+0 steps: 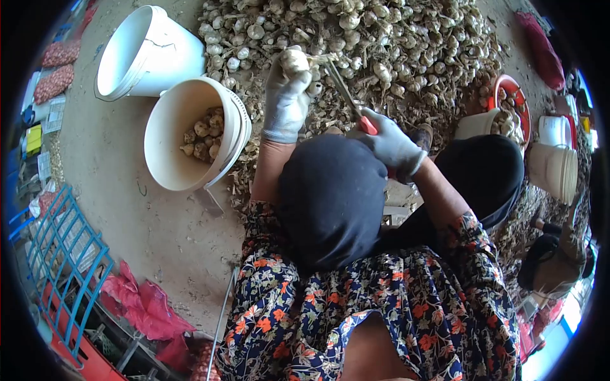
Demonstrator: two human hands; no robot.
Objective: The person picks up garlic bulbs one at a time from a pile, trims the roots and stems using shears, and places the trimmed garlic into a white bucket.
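Observation:
My left hand (284, 105), in a pale work glove, is closed around a garlic bulb (295, 61) held up in front of my knee. The bulb's stalk points to the right. In my gloved right hand (394, 141) is a pair of shears (344, 86) with red handles. Their metal blades reach up and left to the stalk. Whether the blades have closed on it is too small to tell. Just beyond both hands lies a large heap of garlic (381, 38) with dry stalks attached.
A cream bucket (190, 178) with several trimmed bulbs stands left of my left hand, beside a cracked white bucket (168, 51). On the right are a red basket (521, 105), more buckets (551, 171) and another person (549, 263). A blue rack (70, 247) and pink netting (143, 301) lie lower left.

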